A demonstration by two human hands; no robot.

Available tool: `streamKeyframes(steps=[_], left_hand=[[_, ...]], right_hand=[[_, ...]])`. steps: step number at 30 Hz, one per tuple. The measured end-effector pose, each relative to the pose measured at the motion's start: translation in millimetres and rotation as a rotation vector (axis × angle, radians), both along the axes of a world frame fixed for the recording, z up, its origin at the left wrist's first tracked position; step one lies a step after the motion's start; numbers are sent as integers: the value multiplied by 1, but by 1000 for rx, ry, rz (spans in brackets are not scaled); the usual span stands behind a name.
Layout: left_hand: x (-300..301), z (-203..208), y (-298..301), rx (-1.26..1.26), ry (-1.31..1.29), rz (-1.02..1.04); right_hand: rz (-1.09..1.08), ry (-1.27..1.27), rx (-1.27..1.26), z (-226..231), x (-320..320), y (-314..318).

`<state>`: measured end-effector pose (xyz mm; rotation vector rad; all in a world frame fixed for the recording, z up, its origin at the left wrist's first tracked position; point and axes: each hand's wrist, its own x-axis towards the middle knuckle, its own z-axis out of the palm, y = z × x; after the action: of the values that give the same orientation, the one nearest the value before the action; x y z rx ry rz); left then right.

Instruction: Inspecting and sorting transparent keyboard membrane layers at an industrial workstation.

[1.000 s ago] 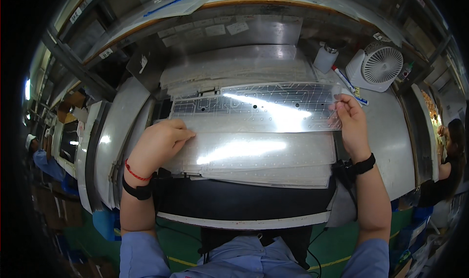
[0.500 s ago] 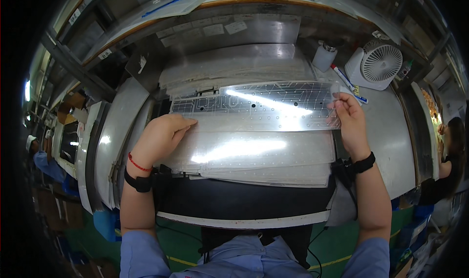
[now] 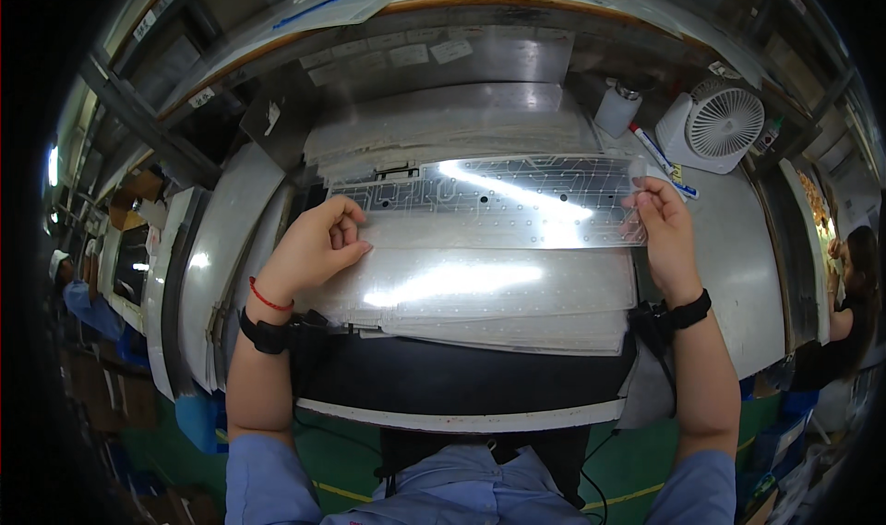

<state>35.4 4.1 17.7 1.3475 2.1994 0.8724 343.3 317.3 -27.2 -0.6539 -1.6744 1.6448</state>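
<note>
Between the two hands, a clear printed sheet [image 3: 503,213] extends over a front stack [image 3: 508,320] of similar sheets, its long axis running left to right across the person's front; the right hand [image 3: 667,234] pinches its right end between thumb and fingers, some fingertips showing through the film; the left hand [image 3: 314,244] is at the left end, thumb and forefinger parted by a gap, and whether it touches the sheet I cannot tell; the right is thus surely in contact; beyond lies a rear stack [image 3: 443,124]; right of that, on the tabletop [image 3: 729,267], stands a pale bottle [image 3: 616,112], capped, its contents not discernible; near it are a red-capped marker [image 3: 652,149] and a white fan [image 3: 723,130].
</note>
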Motion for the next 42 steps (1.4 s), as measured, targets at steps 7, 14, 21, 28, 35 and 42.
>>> streamKeyframes(steps=[7, 14, 21, 28, 35, 42], left_hand=[[-5, -7, 1, 31, -199, 11], [-4, -11, 3, 34, -254, 57], [-1, -10, 4, 36, -209, 73], [-1, -10, 6, 54, -172, 69], [-65, -35, -9, 357, -226, 407], [-69, -30, -10, 250, -448, 465]], right_hand=[[-12, -6, 4, 1, -1, -1], [-22, -4, 12, -1, -1, 0], [-11, -16, 22, 2, 0, -2], [-6, -12, 19, 1, 1, -1], [6, 3, 35, 3, 1, -2], [-40, 50, 67, 5, 2, -4]])
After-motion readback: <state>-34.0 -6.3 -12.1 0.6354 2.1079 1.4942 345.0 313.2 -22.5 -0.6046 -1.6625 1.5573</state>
